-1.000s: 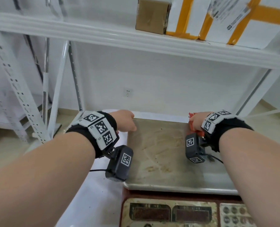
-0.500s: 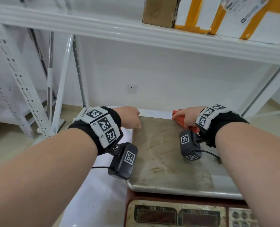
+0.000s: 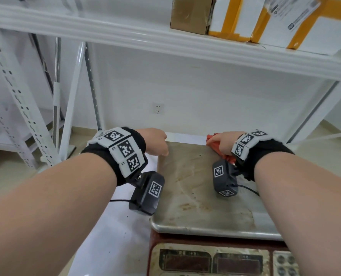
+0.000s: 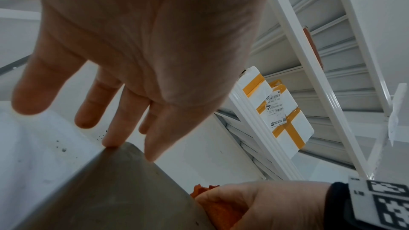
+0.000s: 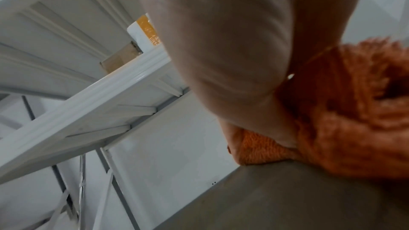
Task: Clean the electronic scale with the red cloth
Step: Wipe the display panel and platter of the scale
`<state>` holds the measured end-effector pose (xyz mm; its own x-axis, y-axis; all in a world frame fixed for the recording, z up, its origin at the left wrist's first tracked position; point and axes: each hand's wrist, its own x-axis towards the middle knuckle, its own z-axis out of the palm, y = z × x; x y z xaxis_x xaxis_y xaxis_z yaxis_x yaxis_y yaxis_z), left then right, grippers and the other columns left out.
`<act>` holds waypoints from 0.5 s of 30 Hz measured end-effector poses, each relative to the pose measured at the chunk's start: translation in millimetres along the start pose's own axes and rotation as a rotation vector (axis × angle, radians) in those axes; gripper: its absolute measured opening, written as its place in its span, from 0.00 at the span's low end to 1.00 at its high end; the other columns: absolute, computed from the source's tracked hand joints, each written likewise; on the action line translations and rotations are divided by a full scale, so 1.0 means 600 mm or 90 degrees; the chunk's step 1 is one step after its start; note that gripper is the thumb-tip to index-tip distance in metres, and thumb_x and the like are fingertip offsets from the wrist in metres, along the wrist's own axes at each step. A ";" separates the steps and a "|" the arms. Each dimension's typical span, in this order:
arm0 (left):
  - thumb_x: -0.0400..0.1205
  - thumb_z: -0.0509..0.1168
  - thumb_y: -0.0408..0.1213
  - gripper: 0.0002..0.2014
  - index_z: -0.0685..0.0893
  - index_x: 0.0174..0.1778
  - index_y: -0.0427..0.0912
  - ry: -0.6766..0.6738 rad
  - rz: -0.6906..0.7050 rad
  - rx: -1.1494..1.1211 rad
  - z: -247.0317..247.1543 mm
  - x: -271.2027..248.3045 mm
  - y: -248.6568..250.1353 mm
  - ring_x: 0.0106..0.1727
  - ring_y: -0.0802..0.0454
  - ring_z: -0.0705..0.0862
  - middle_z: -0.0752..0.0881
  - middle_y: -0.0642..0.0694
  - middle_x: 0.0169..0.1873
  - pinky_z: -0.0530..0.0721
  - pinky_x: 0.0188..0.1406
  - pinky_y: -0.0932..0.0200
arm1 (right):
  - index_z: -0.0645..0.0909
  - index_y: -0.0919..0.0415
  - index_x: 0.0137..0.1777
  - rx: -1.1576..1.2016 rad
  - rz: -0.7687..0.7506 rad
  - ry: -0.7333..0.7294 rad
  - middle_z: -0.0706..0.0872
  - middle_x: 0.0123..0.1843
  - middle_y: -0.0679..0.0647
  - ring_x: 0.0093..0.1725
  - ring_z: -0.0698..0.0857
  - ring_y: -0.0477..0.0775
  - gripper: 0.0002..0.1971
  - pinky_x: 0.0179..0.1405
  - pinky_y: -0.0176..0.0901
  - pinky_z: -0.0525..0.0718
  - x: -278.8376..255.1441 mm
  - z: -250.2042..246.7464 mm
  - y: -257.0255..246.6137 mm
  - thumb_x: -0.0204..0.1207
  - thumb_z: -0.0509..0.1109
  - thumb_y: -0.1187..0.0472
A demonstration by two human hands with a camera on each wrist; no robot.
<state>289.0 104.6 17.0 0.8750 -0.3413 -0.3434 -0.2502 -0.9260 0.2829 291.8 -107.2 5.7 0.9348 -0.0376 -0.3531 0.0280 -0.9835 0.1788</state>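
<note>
Your right hand [image 3: 223,143] sits at the far edge of the electronic scale [image 3: 205,196], toward its right corner, with the red cloth [image 3: 215,145] bunched under it. In the right wrist view the cloth [image 5: 332,128] is pressed down onto the steel platter [image 5: 298,198] and your thumb lies across its folds, so this grip is clamped on the cloth; how the other fingers lie is hidden behind the palm. A little of the cloth pokes out past the fingers toward the wall, and some trails back toward the wrist.

Your left hand [image 3: 155,141] is at the far left corner of the platter. The left wrist view shows that hand [image 4: 143,50] with its fingers [image 4: 115,128] held straight and apart, two fingertips touching the rounded corner of the platter [image 4: 121,190] and nothing held between them. Across the platter in that same view your right hand [image 4: 265,204] shows with the cloth [image 4: 221,211] tucked beneath it.

The platter is stained with brown streaks and smears across its middle and near side. Below its near edge you can see the scale's display panel [image 3: 209,261], grimy, with a keypad [image 3: 285,265] to its right. The scale stands on a white desk [image 3: 115,226] under a white metal shelf [image 3: 165,44]. On that shelf sit a brown carton [image 3: 189,14] and white parcels [image 3: 309,22] banded with yellow tape. A wall socket [image 3: 158,108] is set in the white wall behind
</note>
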 end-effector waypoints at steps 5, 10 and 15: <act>0.84 0.59 0.39 0.24 0.67 0.77 0.40 -0.010 -0.010 -0.010 0.002 -0.003 0.001 0.65 0.45 0.77 0.73 0.44 0.72 0.77 0.64 0.55 | 0.63 0.48 0.80 0.022 0.070 -0.035 0.68 0.79 0.54 0.73 0.73 0.55 0.32 0.59 0.35 0.72 -0.023 0.006 0.037 0.77 0.65 0.68; 0.84 0.58 0.39 0.24 0.66 0.78 0.40 -0.006 -0.007 0.024 0.001 -0.008 0.008 0.56 0.46 0.77 0.72 0.44 0.73 0.74 0.55 0.60 | 0.64 0.59 0.79 0.001 0.096 -0.031 0.70 0.77 0.58 0.75 0.72 0.55 0.23 0.68 0.38 0.69 -0.034 0.020 0.047 0.84 0.57 0.65; 0.84 0.58 0.38 0.24 0.65 0.78 0.39 -0.005 -0.019 0.068 0.002 -0.004 0.015 0.66 0.45 0.76 0.71 0.44 0.73 0.75 0.54 0.59 | 0.63 0.54 0.80 0.163 0.050 0.003 0.71 0.77 0.57 0.34 0.78 0.32 0.25 0.38 0.10 0.70 -0.029 0.005 0.017 0.84 0.53 0.68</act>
<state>284.5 96.9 19.3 0.8792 -0.3148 -0.3576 -0.2677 -0.9474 0.1756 274.5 -117.0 10.7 0.9322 -0.1155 -0.3429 -0.1346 -0.9904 -0.0324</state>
